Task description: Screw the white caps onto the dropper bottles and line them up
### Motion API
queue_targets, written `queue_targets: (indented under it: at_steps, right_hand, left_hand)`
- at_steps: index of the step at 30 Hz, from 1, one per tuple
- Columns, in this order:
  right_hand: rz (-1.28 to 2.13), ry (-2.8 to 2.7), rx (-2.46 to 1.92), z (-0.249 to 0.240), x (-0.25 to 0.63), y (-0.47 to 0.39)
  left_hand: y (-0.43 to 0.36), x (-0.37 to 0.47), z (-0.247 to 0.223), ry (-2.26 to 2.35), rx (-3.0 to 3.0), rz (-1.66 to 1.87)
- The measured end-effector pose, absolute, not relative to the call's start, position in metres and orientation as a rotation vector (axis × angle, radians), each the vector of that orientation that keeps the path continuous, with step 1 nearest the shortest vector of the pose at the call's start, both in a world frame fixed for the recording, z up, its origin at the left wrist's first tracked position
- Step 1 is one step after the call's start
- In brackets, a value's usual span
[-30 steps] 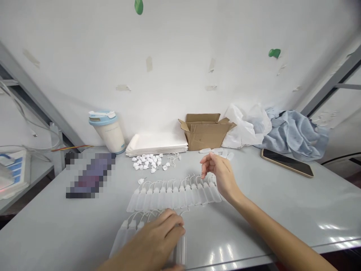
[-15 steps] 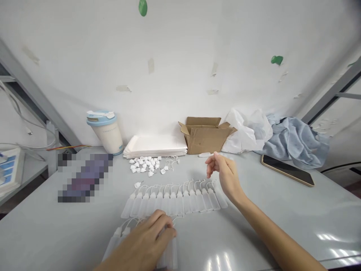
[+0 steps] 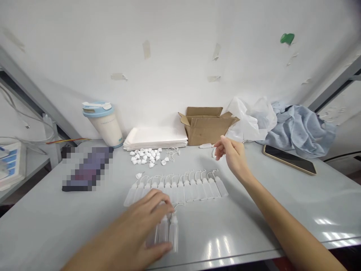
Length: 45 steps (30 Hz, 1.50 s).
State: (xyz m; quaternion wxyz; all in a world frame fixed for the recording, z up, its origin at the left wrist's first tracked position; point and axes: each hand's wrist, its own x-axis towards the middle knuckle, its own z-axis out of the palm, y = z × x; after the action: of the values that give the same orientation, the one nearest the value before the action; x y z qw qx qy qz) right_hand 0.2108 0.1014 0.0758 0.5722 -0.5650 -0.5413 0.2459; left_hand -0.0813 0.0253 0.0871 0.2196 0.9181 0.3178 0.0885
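Note:
My left hand (image 3: 141, 226) is over a near group of clear squeeze bottles (image 3: 174, 233), its thumb and fingers spread apart; it hides part of the group. Behind it stretches a row of translucent bottles (image 3: 180, 192) lying side by side, each with a thin curved tube at its neck. My right hand (image 3: 232, 156) hovers beyond the row's right end, fingers curled together. A pale, thin curved piece shows beside its fingertips; whether they hold it is unclear. Just left of them a small bottle (image 3: 206, 146) lies before the cardboard box. White caps (image 3: 145, 155) form a loose pile.
Along the wall stand a tumbler (image 3: 105, 128), a stack of white sheets (image 3: 156, 137), an open cardboard box (image 3: 208, 131), a plastic bag (image 3: 249, 120) and a blue cloth (image 3: 301, 128). A phone (image 3: 289, 160) lies right. A blurred-out item (image 3: 90, 167) lies left.
The view has tipped down, so things sit higher in it. My left hand has opened, its thumb moving away from the fingers, uncovering near bottles. My right hand keeps its curled shape.

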Motion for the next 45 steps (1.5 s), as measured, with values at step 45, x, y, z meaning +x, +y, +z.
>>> queue_targets:
  at_steps: [45]
  right_hand:
    - [0.203,-1.994,-1.986,0.049,0.267,0.124]
  left_hand:
    - [0.184,-0.043,0.065,1.627,2.293,1.109]
